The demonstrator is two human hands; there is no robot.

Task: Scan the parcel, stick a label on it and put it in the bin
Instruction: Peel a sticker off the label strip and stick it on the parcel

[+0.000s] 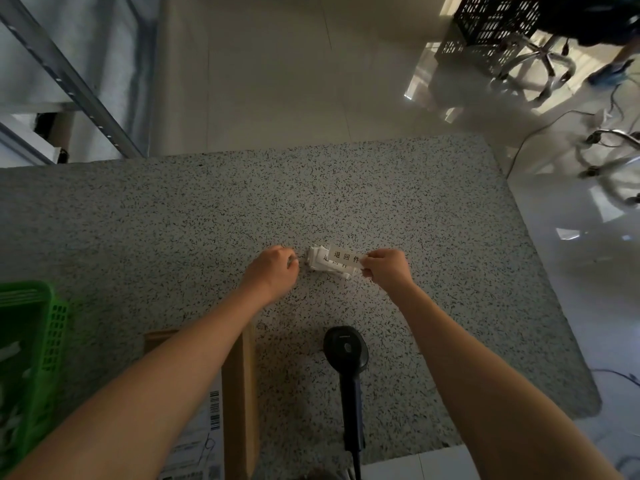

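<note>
A small stack of white labels with black characters lies in the middle of the speckled table. My right hand pinches one label by its right end and holds it just above the stack. My left hand sits just left of the stack, fingers curled, fingertips near the stack's left edge. The cardboard parcel with a barcode sheet on top lies near the front edge, partly under my left forearm. A black handheld scanner lies on the table between my arms.
A green plastic bin stands at the table's left front. Metal shelving rises at the far left. Black crates and office chair bases stand on the shiny floor at the far right, with cables trailing there.
</note>
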